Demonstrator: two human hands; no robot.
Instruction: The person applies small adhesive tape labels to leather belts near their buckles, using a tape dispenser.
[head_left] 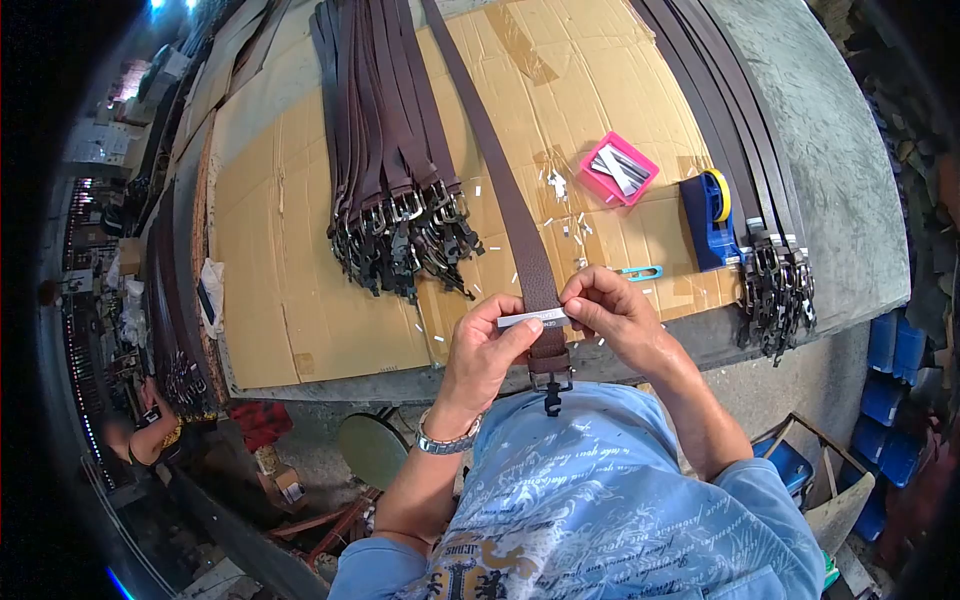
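Note:
A dark brown leather belt [490,140] runs lengthwise down the cardboard toward me, its buckle [552,383] hanging over the near edge against my shirt. Across the strap, a little above the buckle, lies a white printed label strip [533,318]. My left hand [487,345] is closed on the belt from the left, thumb pressed on the strip. At the belt's right edge, my right hand [613,312] pinches the strip's other end between thumb and fingers. Just beyond the right hand lies a small turquoise cutter [640,272].
A pile of buckled belts [385,150] lies left on the cardboard [270,290]. To the right are a pink tray [588,178] of strips, a blue tape dispenser [708,230] and more belts [765,160]. White scraps litter the middle. Another person [150,435] is at far left.

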